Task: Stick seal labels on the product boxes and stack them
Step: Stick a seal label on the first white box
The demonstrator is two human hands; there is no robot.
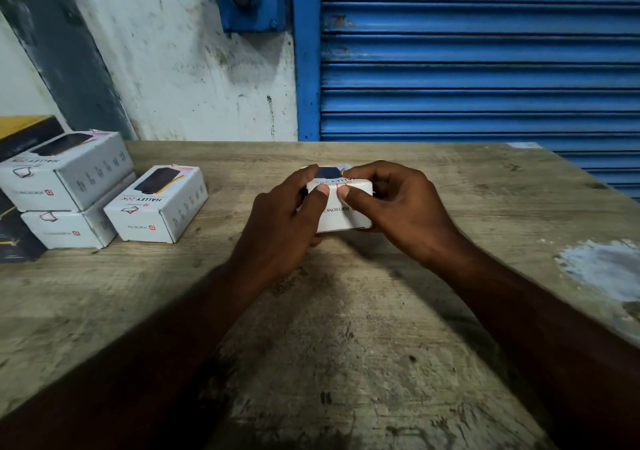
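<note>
A: Biggest first, quick.
B: Worn wooden desk [346, 311] fills the lower two thirds of the frame. Blue ribbed shutter [485, 69] upper right, scuffed white wall [190, 69] upper middle and left.

A: Left edge?
B: Dark cartons [20, 134] with yellow, partly cut off, at the far left edge. In front of them are the stacked boxes [65, 176], two white product boxes, one on top of the other. The single box [157, 204] sits on the desk just right of the stack, touching or nearly touching it; I cannot tell which. All have the print upside down to the camera.

A: Hands?
B: Both are in the frame centre, forearms coming up from the bottom corners. The left hand [287, 221] grips the left end of the held box [341, 216], fingers wrapped over the top, thumb on the near top edge. The right hand [398, 207] grips the right end, fingers curled behind, thumb pressed on the same edge.

A: Box on the desk or lifted?
B: Low over the desk, mid frame; contact unclear.

A: Label?
B: The seal label [337, 186], a small strip with red lines, sits over the near top edge between the two thumb tips, which touch it.
</note>
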